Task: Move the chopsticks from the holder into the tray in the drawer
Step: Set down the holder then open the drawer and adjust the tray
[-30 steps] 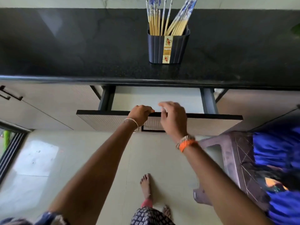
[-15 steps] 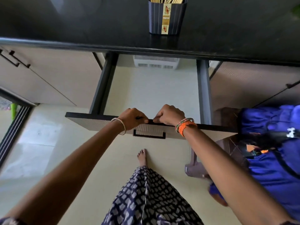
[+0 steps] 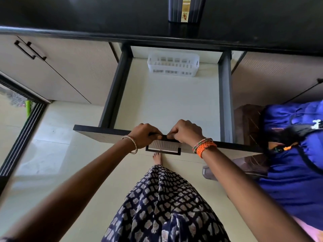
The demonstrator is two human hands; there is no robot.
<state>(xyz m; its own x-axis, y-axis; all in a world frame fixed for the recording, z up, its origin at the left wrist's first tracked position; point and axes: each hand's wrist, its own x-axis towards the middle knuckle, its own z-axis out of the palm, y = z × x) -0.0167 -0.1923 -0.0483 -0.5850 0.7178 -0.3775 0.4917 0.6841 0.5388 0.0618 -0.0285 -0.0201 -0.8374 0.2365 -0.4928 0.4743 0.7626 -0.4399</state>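
The drawer point(image 3: 120, 81) stands pulled far out under the black counter point(image 3: 87, 14). A white slotted tray point(image 3: 173, 66) lies at the drawer's back, empty as far as I can see. The dark ribbed chopstick holder point(image 3: 186, 11) stands on the counter above it; its top and the chopsticks are cut off by the frame. My left hand point(image 3: 144, 135) and my right hand point(image 3: 187, 131) are both closed over the top edge of the drawer front point(image 3: 104, 135), side by side, just above the black handle point(image 3: 163, 151).
A person in blue clothing point(image 3: 293, 163) is close at the right, beside a brown plastic stool point(image 3: 248, 124). Closed cabinet doors point(image 3: 57, 70) flank the drawer. A sliding door track point(image 3: 19, 142) runs at the left. My patterned dress and foot are below.
The drawer has slid much farther out, exposing the white tray at its back. My right hand came down onto the drawer front beside the left. The view tilted down, cutting off the chopsticks.
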